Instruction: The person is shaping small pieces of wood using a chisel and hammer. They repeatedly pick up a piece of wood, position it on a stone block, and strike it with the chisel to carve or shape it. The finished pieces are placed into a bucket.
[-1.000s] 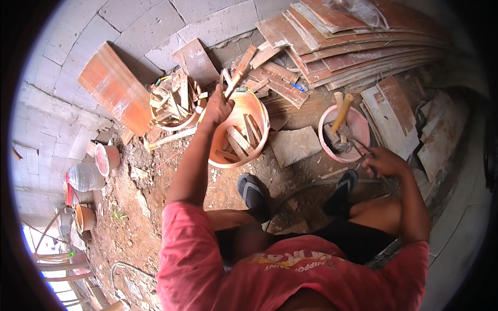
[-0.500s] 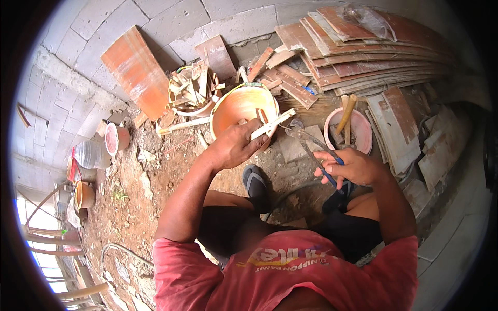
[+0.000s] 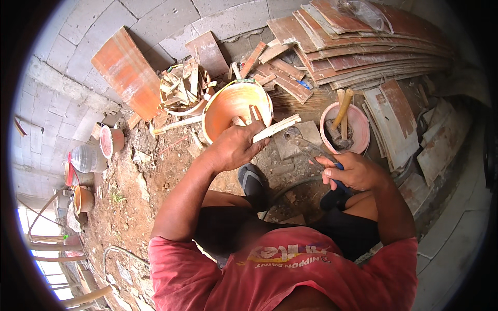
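Note:
My left hand (image 3: 234, 145) is closed around a pale, rough-edged wooden strip (image 3: 280, 127), which sticks out to the right past the knuckles. It is held in front of the orange bucket (image 3: 217, 111), in which a few wood pieces stand. In my right hand (image 3: 354, 170) is a pair of metal pincers (image 3: 315, 149) with blue grips. Their head points toward the strip's free end, a little below it and seemingly apart. The fingers hide most of the grips, and the jaws are too blurred to read.
A pink bucket (image 3: 366, 139) holding a wooden-handled hammer (image 3: 343, 111) stands beyond my right hand. Behind are a tub of wood scraps (image 3: 181, 85) and stacked boards (image 3: 384, 59). A hose (image 3: 290, 187) runs between my feet over rough dirt.
The pincers have turned in my right hand, and their two handles no longer show spread apart. The wooden strip has rotated slightly in my left hand. The whole view has shifted a little.

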`<state>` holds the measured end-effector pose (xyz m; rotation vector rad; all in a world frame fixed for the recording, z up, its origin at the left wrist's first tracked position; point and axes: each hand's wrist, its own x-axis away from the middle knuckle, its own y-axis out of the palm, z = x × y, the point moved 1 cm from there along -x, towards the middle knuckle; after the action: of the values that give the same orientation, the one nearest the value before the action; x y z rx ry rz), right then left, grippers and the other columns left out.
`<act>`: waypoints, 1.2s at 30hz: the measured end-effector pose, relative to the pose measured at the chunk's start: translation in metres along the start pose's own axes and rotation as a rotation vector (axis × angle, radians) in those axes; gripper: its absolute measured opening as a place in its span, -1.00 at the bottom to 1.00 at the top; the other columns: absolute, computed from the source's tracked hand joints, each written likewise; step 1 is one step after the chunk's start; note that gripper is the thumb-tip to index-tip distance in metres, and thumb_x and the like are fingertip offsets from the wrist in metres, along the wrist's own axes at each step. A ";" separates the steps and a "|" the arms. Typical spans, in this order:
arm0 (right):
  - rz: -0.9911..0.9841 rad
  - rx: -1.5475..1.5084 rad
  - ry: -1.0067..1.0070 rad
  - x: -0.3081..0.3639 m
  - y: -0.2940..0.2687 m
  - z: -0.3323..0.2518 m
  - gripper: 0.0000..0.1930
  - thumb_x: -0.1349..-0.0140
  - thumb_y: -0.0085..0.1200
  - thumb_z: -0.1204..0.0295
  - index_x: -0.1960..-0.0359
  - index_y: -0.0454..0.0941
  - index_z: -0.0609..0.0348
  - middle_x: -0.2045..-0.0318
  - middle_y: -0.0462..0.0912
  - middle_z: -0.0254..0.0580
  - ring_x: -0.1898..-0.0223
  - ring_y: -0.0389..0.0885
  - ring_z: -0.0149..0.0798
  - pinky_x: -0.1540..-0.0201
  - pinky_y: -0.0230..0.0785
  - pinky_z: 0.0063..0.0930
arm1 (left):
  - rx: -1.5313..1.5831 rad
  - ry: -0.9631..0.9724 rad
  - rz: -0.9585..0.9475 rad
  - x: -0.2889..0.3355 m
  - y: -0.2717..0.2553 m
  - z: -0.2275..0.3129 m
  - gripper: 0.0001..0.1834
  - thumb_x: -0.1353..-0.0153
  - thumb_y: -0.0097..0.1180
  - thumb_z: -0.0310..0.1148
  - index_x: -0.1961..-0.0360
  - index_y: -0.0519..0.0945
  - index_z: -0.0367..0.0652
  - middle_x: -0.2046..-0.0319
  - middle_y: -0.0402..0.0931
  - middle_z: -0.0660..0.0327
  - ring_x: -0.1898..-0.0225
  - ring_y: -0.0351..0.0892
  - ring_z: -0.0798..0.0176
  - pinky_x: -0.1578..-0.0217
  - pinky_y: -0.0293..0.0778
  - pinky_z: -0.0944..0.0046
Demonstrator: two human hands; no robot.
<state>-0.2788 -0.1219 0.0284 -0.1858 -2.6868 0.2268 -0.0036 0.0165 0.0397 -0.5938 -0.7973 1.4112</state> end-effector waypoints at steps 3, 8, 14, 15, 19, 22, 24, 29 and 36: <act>0.007 -0.014 0.028 -0.001 0.001 -0.002 -0.70 -0.35 -0.09 0.26 0.34 0.53 0.28 0.48 0.61 -0.26 0.48 0.58 -0.39 0.33 0.41 -0.47 | -0.018 0.006 0.042 0.002 0.000 -0.005 -0.78 -0.34 0.01 -0.31 0.12 0.42 -0.24 0.29 0.44 -0.10 0.25 0.53 -0.20 0.21 0.40 0.01; -0.052 0.005 0.047 -0.003 0.000 0.002 -0.51 -0.39 -0.09 0.30 -0.27 0.30 0.35 0.47 0.55 -0.33 0.49 0.49 -0.51 0.33 0.37 -0.58 | -0.031 -0.025 0.024 0.004 -0.003 -0.003 -0.77 -0.31 0.04 -0.34 0.08 0.43 -0.22 0.29 0.46 -0.10 0.25 0.54 -0.20 0.22 0.41 0.01; -0.013 -0.031 0.034 -0.004 0.005 -0.002 -0.63 -0.40 -0.10 0.29 -0.08 0.40 0.33 0.54 0.49 -0.38 0.55 0.44 -0.53 0.41 0.32 -0.61 | -0.071 -0.008 0.093 0.008 -0.004 0.001 -0.75 -0.30 0.05 -0.36 0.07 0.42 -0.23 0.27 0.50 -0.13 0.28 0.54 -0.18 0.23 0.41 0.02; 0.012 -0.072 0.050 -0.004 0.008 -0.002 -0.69 -0.39 -0.10 0.27 0.08 0.48 0.30 0.55 0.48 -0.39 0.55 0.44 -0.52 0.43 0.32 -0.59 | -0.071 -0.012 0.099 0.008 -0.006 0.004 -0.75 -0.30 0.06 -0.35 0.07 0.42 -0.23 0.27 0.50 -0.15 0.28 0.54 -0.18 0.24 0.42 0.03; 0.122 -0.165 -0.021 -0.007 0.023 -0.007 -0.67 -0.42 -0.12 0.26 0.09 0.56 0.28 0.58 0.41 -0.44 0.56 0.36 -0.56 0.48 0.27 -0.60 | 0.028 -0.094 0.069 0.007 -0.013 0.019 -0.73 -0.33 0.05 -0.27 0.07 0.42 -0.22 0.29 0.49 -0.17 0.29 0.54 -0.09 0.22 0.41 0.07; 0.195 -0.115 -0.026 -0.005 0.027 -0.012 -0.65 -0.43 -0.12 0.26 -0.01 0.54 0.28 0.58 0.40 -0.45 0.56 0.33 -0.57 0.48 0.25 -0.60 | 0.106 -0.045 0.083 0.006 -0.009 0.017 -0.69 -0.36 0.02 -0.20 0.09 0.41 -0.24 0.36 0.50 -0.10 0.28 0.53 -0.03 0.20 0.40 0.08; 0.237 -0.099 -0.066 -0.007 0.031 -0.012 -0.65 -0.43 -0.13 0.26 0.01 0.55 0.28 0.58 0.40 -0.45 0.55 0.34 -0.57 0.48 0.25 -0.60 | 0.169 -0.048 0.075 0.004 -0.006 0.019 -0.66 -0.37 0.00 -0.16 0.11 0.40 -0.27 0.40 0.50 0.01 0.25 0.52 0.00 0.17 0.39 0.07; 0.294 -0.119 -0.098 -0.011 0.033 -0.013 -0.66 -0.44 -0.13 0.28 0.02 0.54 0.30 0.58 0.40 -0.45 0.57 0.34 -0.56 0.49 0.25 -0.60 | 0.624 -0.012 0.032 0.000 0.014 0.013 -0.57 -0.39 -0.05 -0.07 0.09 0.37 -0.30 0.62 0.40 0.16 0.58 0.43 0.23 0.48 0.37 0.19; 0.460 -0.344 -0.122 -0.004 -0.012 -0.010 -0.61 -0.42 -0.14 0.34 -0.19 0.38 0.30 0.50 0.47 -0.38 0.56 0.42 -0.51 0.46 0.32 -0.58 | 0.808 -0.249 0.022 0.001 0.025 0.021 -0.60 -0.39 -0.05 -0.15 -0.08 0.27 -0.20 0.59 0.30 0.33 0.64 0.30 0.44 0.61 0.28 0.38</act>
<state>-0.2717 -0.1328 0.0379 -0.9240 -2.7481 -0.0963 -0.0351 0.0173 0.0336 0.2000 -0.3460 1.6891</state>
